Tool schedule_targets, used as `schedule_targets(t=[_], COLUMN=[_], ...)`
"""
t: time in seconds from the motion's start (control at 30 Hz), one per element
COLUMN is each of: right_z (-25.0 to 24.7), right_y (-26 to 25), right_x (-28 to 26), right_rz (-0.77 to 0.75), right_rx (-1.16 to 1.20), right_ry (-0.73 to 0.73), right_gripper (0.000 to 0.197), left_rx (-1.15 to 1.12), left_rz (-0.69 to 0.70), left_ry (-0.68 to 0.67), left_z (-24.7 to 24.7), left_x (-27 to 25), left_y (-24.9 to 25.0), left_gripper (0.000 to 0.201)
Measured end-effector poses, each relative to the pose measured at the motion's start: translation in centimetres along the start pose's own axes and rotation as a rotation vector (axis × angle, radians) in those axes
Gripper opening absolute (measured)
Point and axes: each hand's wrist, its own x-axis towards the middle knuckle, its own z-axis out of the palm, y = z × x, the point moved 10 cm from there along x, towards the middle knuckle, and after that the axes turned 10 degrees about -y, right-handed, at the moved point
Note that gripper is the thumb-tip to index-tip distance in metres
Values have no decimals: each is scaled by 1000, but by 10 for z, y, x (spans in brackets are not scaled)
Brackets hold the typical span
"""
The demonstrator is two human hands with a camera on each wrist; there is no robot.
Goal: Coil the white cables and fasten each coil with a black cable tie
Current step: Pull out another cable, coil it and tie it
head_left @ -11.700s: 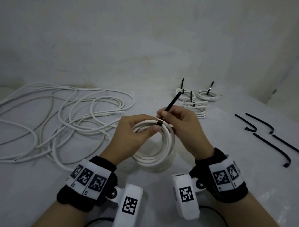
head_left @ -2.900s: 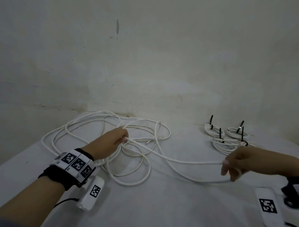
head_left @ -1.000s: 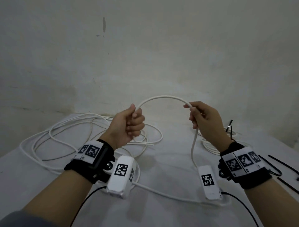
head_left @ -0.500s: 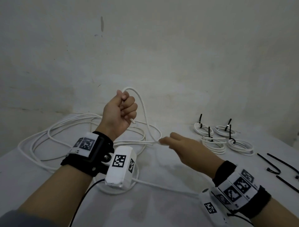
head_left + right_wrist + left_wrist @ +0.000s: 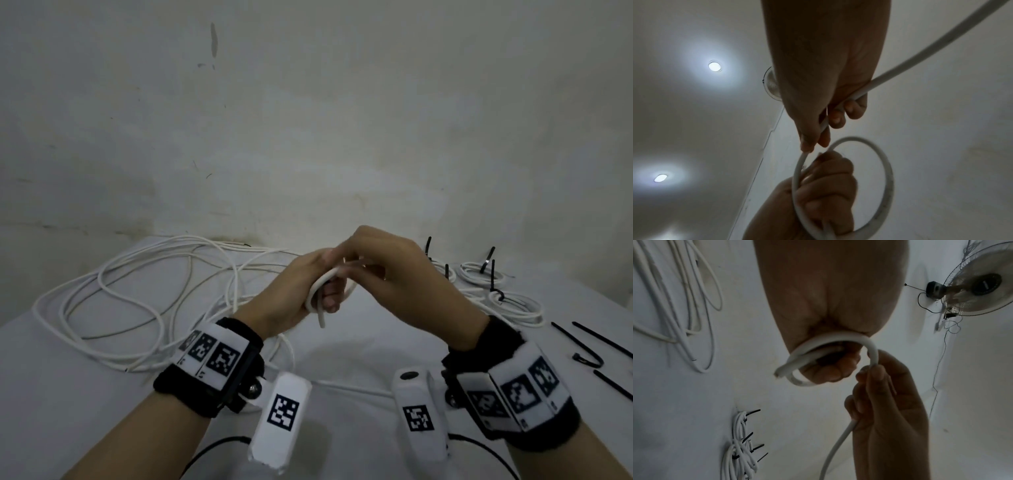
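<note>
My left hand (image 5: 291, 294) is clenched round a small loop of the white cable (image 5: 830, 339), held above the table (image 5: 359, 346); the cut end (image 5: 322, 323) pokes out below my fist. My right hand (image 5: 404, 277) pinches the same cable just beside the loop, and its fingertips (image 5: 869, 371) cover the point of contact. The loose cables (image 5: 137, 291) lie tangled at left. My right hand partly hides the tied coils (image 5: 507, 301) at right. The spare black cable ties (image 5: 603, 346) are cut off by the frame's edge.
</note>
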Motion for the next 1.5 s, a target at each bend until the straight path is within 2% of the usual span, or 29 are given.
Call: schedule_targets(t=[0.1, 0.17, 0.3, 0.43, 0.57, 0.73, 0.83, 1.0, 1.07, 1.17, 1.23, 1.4, 1.5], right_z=[0, 10, 39, 48, 44, 59, 60, 44, 31, 17, 17, -5, 2], right_y=[32, 45, 62, 77, 89, 117, 130, 139, 143, 150, 151, 133, 108], right_x=[-5, -6, -4, -7, -15, -31, -44, -57, -64, -77, -79, -76, -64], right_rz=[142, 185, 228, 257, 294, 359, 416, 501, 557, 621, 625, 543, 416], right_rx=[147, 148, 104, 135, 230, 275, 144, -88, -66, 294, 411, 43, -365], right_ry=[99, 120, 118, 177, 269, 78, -21, -105, -54, 184, 282, 431, 336], right_gripper=[24, 32, 14, 19, 17, 12, 17, 4, 7, 13, 17, 12, 5], left_rx=[-104, -171, -270, -369, -507, -662, -689, -695, -720, -748, -763, -786, -775], left_rz=[41, 3, -50, -73, -28, 102, 141, 181, 212, 245, 247, 257, 254], left_ry=[6, 30, 39, 29, 122, 204, 232, 283, 292, 288, 290, 307, 326], left_z=[-8, -15, -21, -17, -22, -49, -61, -70, -76, -82, -82, -79, -75], left_x=[-4, -7, -14, -15, -15, -27, -32, -37, -39, -40, -41, -40, -38], left_y=[-8, -22, -48, -60, -55, -31, -28, -26, -24, -23, -24, -24, -26], left_gripper=[30, 32, 41, 50, 43, 43, 45, 43, 42, 44, 47, 49, 52])
